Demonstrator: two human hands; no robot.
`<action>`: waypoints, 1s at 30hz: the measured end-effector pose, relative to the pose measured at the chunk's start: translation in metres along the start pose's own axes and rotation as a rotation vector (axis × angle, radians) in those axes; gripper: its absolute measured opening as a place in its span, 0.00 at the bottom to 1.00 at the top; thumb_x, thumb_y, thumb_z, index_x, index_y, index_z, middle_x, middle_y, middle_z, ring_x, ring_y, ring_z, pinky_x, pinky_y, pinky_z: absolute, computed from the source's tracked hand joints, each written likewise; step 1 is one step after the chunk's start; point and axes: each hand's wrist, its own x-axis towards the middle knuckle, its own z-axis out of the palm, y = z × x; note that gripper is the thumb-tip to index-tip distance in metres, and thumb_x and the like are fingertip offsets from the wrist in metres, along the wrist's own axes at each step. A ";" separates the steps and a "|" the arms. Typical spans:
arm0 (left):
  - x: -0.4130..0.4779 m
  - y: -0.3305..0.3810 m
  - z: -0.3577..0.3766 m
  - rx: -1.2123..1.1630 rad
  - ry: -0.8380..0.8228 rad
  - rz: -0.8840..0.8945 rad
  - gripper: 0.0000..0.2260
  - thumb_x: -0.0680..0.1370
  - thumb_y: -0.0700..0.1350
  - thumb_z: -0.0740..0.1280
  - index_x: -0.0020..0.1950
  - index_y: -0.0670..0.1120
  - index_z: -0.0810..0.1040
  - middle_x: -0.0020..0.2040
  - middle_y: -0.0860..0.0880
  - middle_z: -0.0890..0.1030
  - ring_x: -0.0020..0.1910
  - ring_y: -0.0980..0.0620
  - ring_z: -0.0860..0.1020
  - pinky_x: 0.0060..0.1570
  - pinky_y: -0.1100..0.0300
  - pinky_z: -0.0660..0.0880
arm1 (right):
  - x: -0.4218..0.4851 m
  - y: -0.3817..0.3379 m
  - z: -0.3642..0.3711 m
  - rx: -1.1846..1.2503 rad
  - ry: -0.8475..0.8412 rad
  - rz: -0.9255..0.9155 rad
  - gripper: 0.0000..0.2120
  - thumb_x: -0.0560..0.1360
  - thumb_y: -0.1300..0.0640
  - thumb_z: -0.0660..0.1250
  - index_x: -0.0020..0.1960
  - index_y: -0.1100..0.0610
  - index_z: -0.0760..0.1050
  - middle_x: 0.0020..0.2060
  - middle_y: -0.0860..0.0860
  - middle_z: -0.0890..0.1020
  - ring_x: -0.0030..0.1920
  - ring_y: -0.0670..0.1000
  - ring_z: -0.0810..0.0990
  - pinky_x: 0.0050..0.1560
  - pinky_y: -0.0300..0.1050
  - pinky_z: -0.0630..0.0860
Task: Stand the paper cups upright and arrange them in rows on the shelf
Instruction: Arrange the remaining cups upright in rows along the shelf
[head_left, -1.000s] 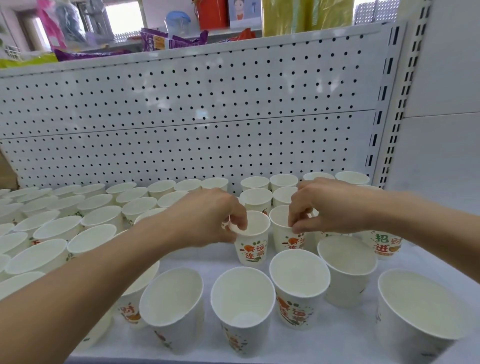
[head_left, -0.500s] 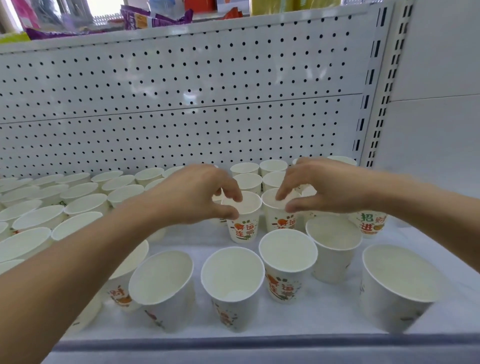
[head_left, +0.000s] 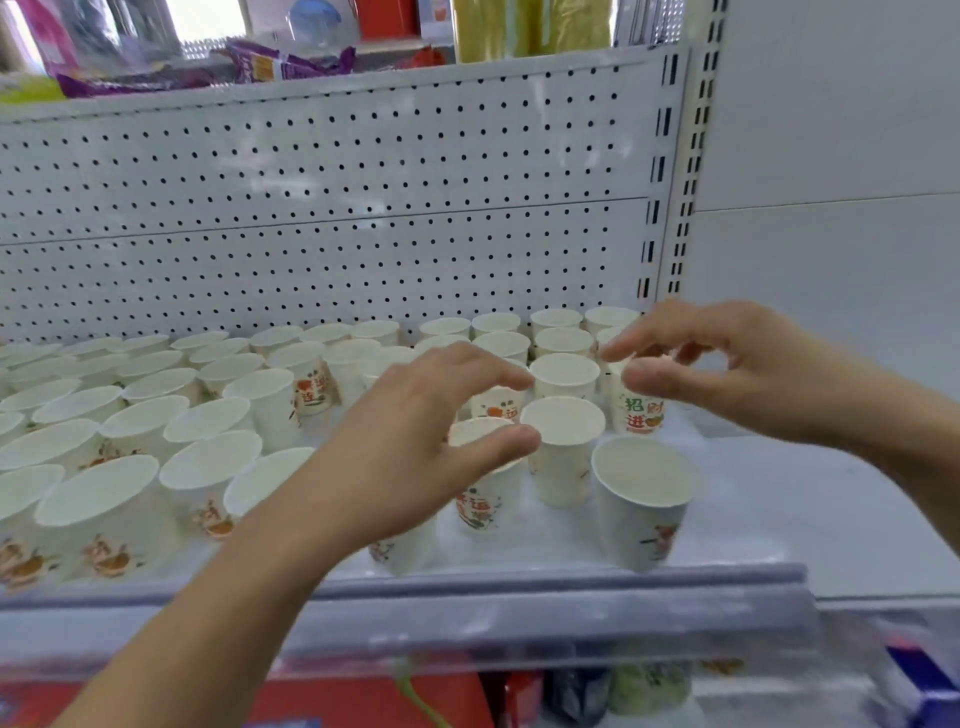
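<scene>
Several white paper cups with orange and green print stand upright in rows on the white shelf (head_left: 753, 509). My left hand (head_left: 415, 441) hovers over the cups near the front, fingers spread, thumb beside the rim of one cup (head_left: 483, 483); it grips nothing. My right hand (head_left: 727, 364) hangs open above the right-hand cups, fingertips over a cup printed with green characters (head_left: 641, 410). A cup (head_left: 563, 447) stands between the two hands, and another cup (head_left: 644, 499) stands alone at the front right.
A white pegboard back panel (head_left: 337, 208) rises behind the cups, with a slotted upright (head_left: 685, 171) and a plain white wall to the right. The shelf's front lip (head_left: 519, 597) runs across below. Packaged goods sit on the shelf above and below.
Both hands have let go of the cups they pinched and have drawn back toward me with fingers spread. The view has shifted right and down, showing the shelf's front lip.
</scene>
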 end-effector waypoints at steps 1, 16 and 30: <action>0.002 0.008 0.008 -0.010 -0.008 0.001 0.20 0.74 0.65 0.63 0.61 0.59 0.77 0.59 0.63 0.76 0.59 0.65 0.72 0.58 0.60 0.68 | -0.013 0.002 0.000 0.018 0.003 0.017 0.25 0.64 0.25 0.61 0.53 0.38 0.79 0.50 0.36 0.81 0.51 0.40 0.80 0.49 0.42 0.75; 0.041 0.015 0.049 0.279 -0.251 -0.019 0.06 0.76 0.49 0.67 0.52 0.56 0.80 0.49 0.59 0.82 0.52 0.56 0.77 0.55 0.58 0.63 | -0.057 0.021 0.044 -0.142 0.154 0.306 0.40 0.67 0.39 0.73 0.74 0.48 0.61 0.70 0.47 0.70 0.66 0.47 0.70 0.63 0.45 0.69; 0.060 0.018 0.052 0.370 -0.185 -0.200 0.31 0.65 0.75 0.63 0.59 0.56 0.73 0.53 0.59 0.79 0.53 0.56 0.76 0.58 0.51 0.64 | -0.046 0.030 0.037 -0.004 0.082 0.396 0.44 0.64 0.33 0.70 0.75 0.46 0.59 0.65 0.48 0.73 0.59 0.47 0.73 0.57 0.44 0.71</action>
